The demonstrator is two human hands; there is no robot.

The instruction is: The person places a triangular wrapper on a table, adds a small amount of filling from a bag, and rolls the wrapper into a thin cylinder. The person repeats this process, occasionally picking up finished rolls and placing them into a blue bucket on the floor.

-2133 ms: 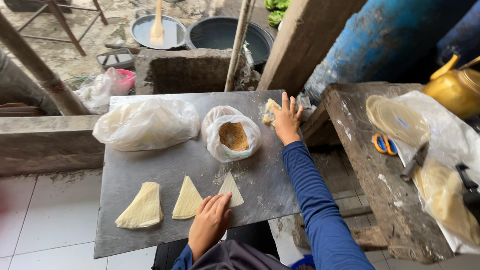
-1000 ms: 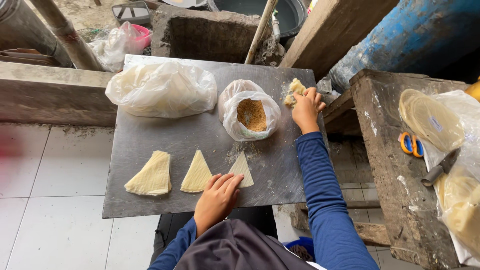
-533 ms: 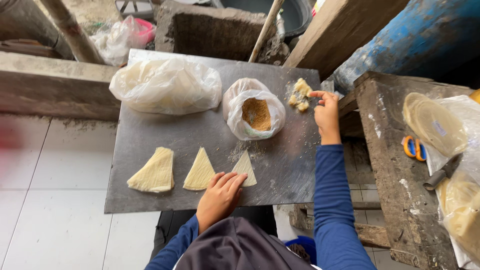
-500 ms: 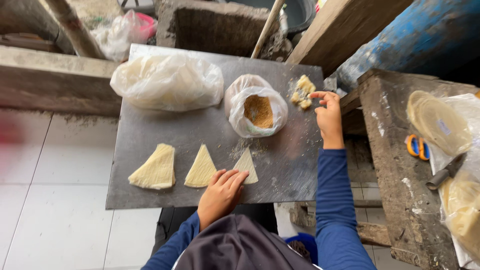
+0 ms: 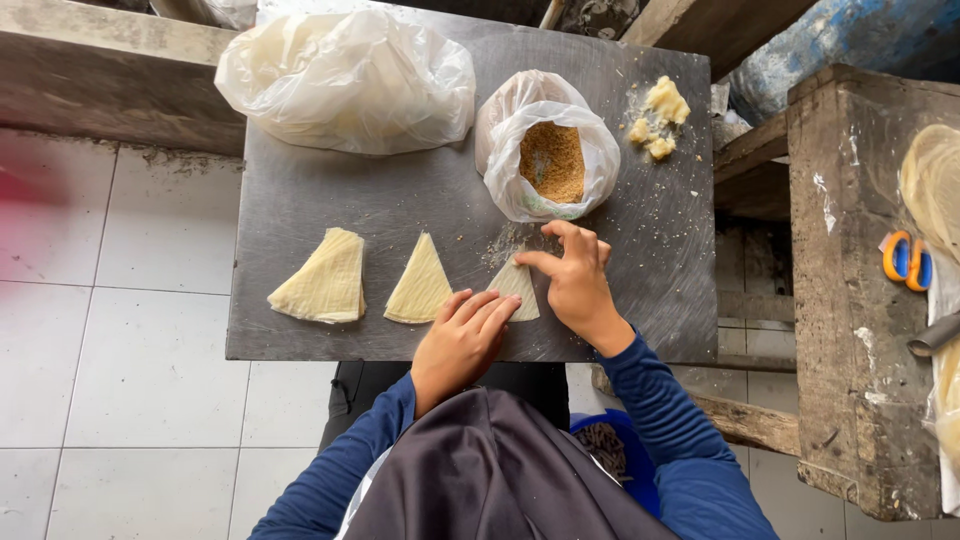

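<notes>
At lower centre of the frame, a small folded triangle is pinched at its tip by the right hand and pressed flat under the open left hand, near the front edge of the metal board. Bare board is left toward the right edge.

L hand lies flat on the grey counter, fingers pressing the near edge of a small wrap. R hand pinches that wrap's top w/ curled fingers. Two folded triangles lie to the left, apart. Open bag of brown crumbs just beyond the hands; big closed bag further left. Dough bits at far right corner. Orange scissors on the wooden bench, right
</notes>
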